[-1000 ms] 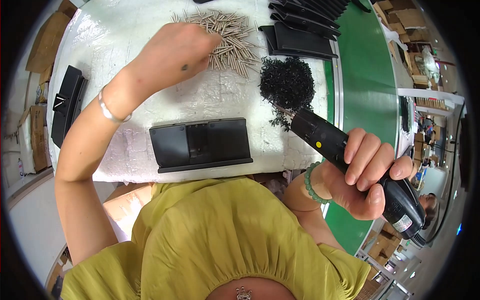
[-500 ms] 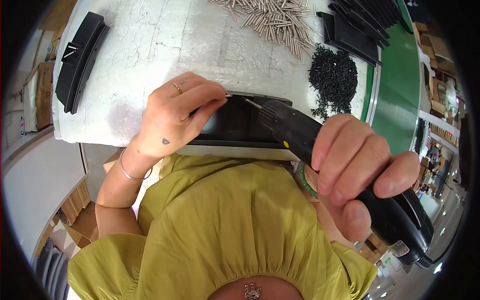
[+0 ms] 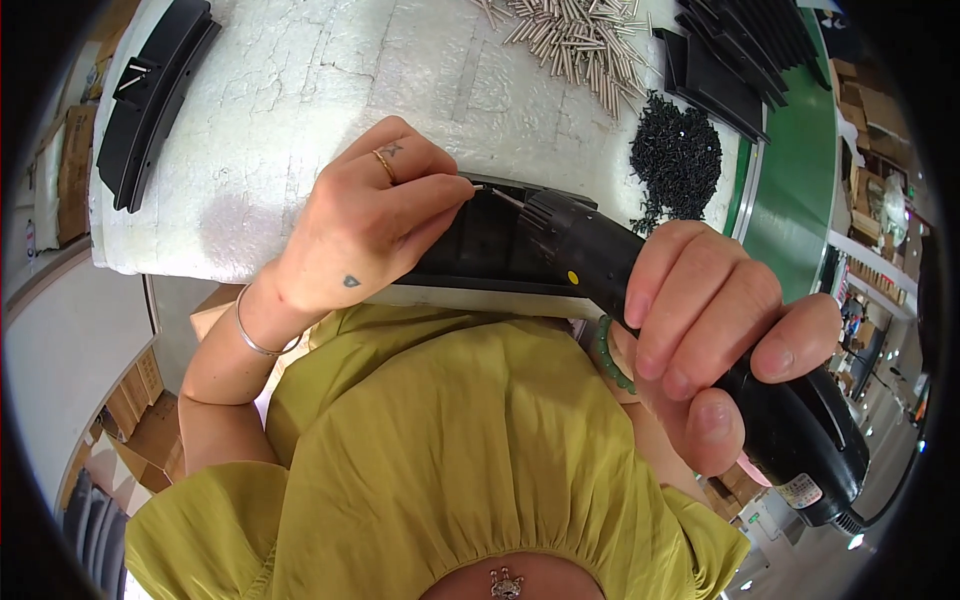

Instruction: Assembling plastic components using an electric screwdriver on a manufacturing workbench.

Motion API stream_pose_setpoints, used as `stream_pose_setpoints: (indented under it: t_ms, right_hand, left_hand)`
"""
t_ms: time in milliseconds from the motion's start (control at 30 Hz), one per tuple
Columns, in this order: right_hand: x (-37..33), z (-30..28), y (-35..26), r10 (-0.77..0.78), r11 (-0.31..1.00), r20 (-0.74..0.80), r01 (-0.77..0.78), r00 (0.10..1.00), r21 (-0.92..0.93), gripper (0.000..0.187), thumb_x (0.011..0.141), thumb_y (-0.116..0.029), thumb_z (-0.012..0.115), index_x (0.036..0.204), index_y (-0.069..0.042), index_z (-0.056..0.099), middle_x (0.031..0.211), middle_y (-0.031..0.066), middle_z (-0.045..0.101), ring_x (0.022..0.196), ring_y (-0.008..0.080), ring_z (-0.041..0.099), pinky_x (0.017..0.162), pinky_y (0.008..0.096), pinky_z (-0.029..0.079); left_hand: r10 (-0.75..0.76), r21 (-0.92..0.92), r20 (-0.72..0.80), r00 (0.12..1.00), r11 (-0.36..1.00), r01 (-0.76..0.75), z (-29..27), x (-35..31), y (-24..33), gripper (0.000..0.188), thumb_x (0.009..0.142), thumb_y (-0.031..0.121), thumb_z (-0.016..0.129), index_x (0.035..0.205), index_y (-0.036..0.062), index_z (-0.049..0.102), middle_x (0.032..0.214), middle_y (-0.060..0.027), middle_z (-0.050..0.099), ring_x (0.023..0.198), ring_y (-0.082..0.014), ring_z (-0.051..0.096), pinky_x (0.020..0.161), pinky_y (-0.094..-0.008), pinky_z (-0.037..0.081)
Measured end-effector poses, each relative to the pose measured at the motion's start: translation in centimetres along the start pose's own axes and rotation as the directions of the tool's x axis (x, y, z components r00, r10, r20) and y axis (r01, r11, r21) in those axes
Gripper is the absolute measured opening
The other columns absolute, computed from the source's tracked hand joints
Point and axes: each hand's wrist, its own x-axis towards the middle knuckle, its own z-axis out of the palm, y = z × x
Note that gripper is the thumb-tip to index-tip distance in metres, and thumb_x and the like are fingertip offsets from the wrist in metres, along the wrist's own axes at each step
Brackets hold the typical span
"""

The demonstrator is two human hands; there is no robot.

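Note:
My right hand [image 3: 705,330] is wrapped round a black electric screwdriver [image 3: 590,250] with a cord at its rear end. Its thin bit [image 3: 506,199] points up and left, toward the fingertips of my left hand [image 3: 375,215]. Those fingers are closed in a pinch on a small silvery piece [image 3: 479,187], mostly hidden, very close to the bit's tip. Beneath both hands lies a black tray-like part [image 3: 490,245] at the near table edge; my left hand and the screwdriver cover much of it.
Farther back on the white padded table [image 3: 270,110] are a heap of silvery metal pins [image 3: 590,45] and a pile of small black screws [image 3: 675,155]. Black panels [image 3: 720,80] are stacked at the far right. A curved black part [image 3: 155,105] lies at the far left.
My left hand has moved slightly right, bringing its pinched fingertips close to the screwdriver bit. The gap between them has narrowed. My right hand has hardly moved.

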Motion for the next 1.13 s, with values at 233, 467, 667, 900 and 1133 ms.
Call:
stream_pose_setpoints:
  t_ms: [233,467,667,900,1133]
  right_hand:
    - [0.1,0.3,0.1,0.02,1.0,-0.019,-0.02,1.0,-0.019,0.033,0.078,-0.014,0.06,0.105,-0.015,0.042,0.064,-0.0042,0.051,0.05,0.0091,0.048,0.053,0.0246,0.039]
    - [0.6,0.2,0.3,0.041,0.999,0.074,-0.039,0.996,-0.031,0.032,0.077,-0.013,0.06,0.103,-0.014,0.042,0.065,-0.0037,0.052,0.05,0.0088,0.05,0.053,0.0241,0.04]
    - [1.6,0.9,0.7,0.003,0.999,0.127,0.001,0.992,-0.034,0.028,0.076,-0.01,0.061,0.093,-0.013,0.039,0.065,-0.003,0.053,0.049,0.0091,0.05,0.051,0.0251,0.043]
    - [3.3,0.9,0.4,0.112,0.988,0.281,-0.077,0.953,-0.132,0.03,0.076,-0.008,0.062,0.092,-0.012,0.036,0.065,-0.0021,0.052,0.049,0.0096,0.05,0.051,0.0277,0.044]
    - [3.9,1.0,0.6,0.14,0.986,0.342,-0.1,0.929,-0.131,0.032,0.076,-0.007,0.062,0.093,-0.012,0.036,0.068,-0.0003,0.053,0.051,0.0111,0.051,0.053,0.0294,0.045]
  left_hand:
    - [0.011,-0.008,0.008,1.0,1.0,-0.011,0.0,0.1,0.0,0.021,0.062,-0.005,0.069,0.081,0.0025,0.063,0.077,-0.0055,0.057,0.072,-0.0233,0.054,0.061,-0.0318,0.046]
    - [-0.008,-0.016,-0.016,1.0,1.0,0.008,0.2,-0.1,0.0,0.018,0.063,-0.005,0.069,0.078,0.0024,0.062,0.075,-0.0054,0.057,0.07,-0.0235,0.054,0.06,-0.0317,0.046]
    - [-0.021,-0.036,-0.005,1.0,0.999,0.021,0.6,-0.3,0.4,0.016,0.064,-0.002,0.07,0.076,0.0041,0.062,0.073,-0.0047,0.058,0.069,-0.023,0.054,0.058,-0.0322,0.047]
    - [-0.055,-0.006,-0.031,0.998,0.998,0.055,1.8,-1.2,0.6,0.012,0.066,0.003,0.07,0.075,0.0058,0.062,0.072,-0.0024,0.057,0.069,-0.0213,0.054,0.056,-0.0313,0.047]
    - [-0.077,0.034,0.026,0.997,0.996,0.077,1.9,-1.2,0.7,0.009,0.07,0.008,0.069,0.076,0.0076,0.062,0.072,-0.0022,0.056,0.072,-0.0207,0.054,0.056,-0.0308,0.047]
